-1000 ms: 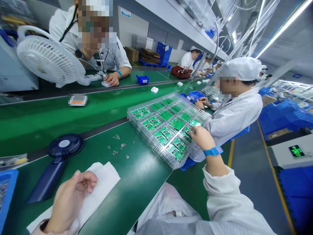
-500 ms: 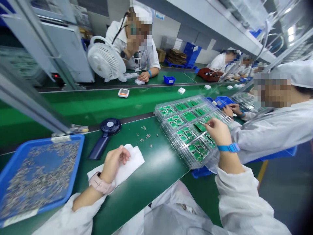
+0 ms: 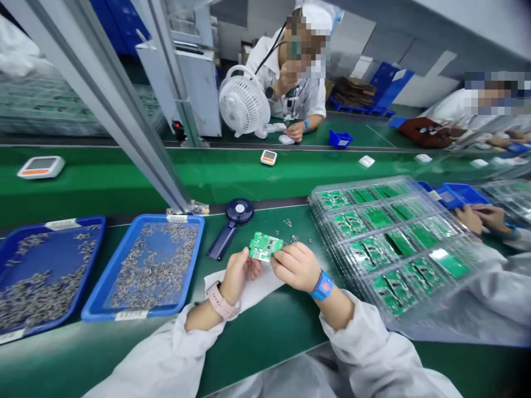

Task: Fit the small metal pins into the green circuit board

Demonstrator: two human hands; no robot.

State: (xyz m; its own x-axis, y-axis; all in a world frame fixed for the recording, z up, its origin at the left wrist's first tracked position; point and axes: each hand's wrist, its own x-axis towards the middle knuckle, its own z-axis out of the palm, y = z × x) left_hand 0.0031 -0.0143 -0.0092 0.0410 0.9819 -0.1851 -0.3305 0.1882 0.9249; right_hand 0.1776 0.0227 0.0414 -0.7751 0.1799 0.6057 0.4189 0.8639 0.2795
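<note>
A green circuit board (image 3: 265, 246) is held up over the bench, its component side showing. My right hand (image 3: 296, 266) pinches the board's right end between thumb and fingers. At its left end, my left hand (image 3: 238, 276) has the thumb against the edge, with curled fingers just below. Under my left hand lies a white cloth or paper (image 3: 259, 293). Several small metal parts (image 3: 294, 239) are scattered behind the board. To the right stands a stack of clear plastic trays (image 3: 344, 251), with green boards in the top tray's compartments.
Two blue trays, one nearer (image 3: 88, 314) and one far left (image 3: 102, 237), hold many small metal parts. A dark blue handheld fan (image 3: 222, 241) lies behind my left hand. A metal post (image 3: 124, 110) rises at the bench's back. A co-worker's hands (image 3: 468, 218) work at the right.
My right hand has come left from the tray stack, bringing a circuit board to my left hand. The left hand has closed at the board's edge. The view has turned left.
</note>
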